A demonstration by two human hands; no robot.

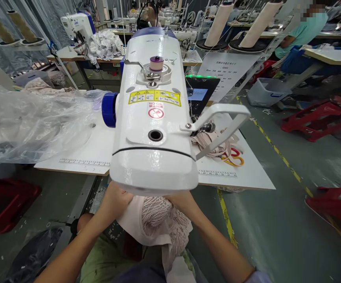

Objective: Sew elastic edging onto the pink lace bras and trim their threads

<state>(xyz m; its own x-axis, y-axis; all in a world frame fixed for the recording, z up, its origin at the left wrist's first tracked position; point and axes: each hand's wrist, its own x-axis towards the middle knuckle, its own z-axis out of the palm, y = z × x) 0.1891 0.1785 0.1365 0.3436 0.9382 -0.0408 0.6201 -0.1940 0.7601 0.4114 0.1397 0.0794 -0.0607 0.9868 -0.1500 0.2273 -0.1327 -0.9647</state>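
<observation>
A pale pink lace garment piece (158, 212) with smooth fabric edging hangs over my lap, just below the front of a white sewing machine (155, 169). My left hand (118, 200) is closed on its smooth left edge, fingers curled. At the upper right of the lace, my right hand (182, 202) grips the same piece. The machine head covers the fingertips of both hands, and the needle area is hidden behind it. Lower down, the loose end of the piece drapes between my forearms.
Clear plastic sheeting (40, 122) covers the left of the white tabletop (249, 169). Pink straps (211, 143) and red-and-yellow scissors (233, 157) lie right of the machine. A control screen (199, 94) stands behind them. Red stools (314, 118) flank the aisle; a person (303, 33) sits far right.
</observation>
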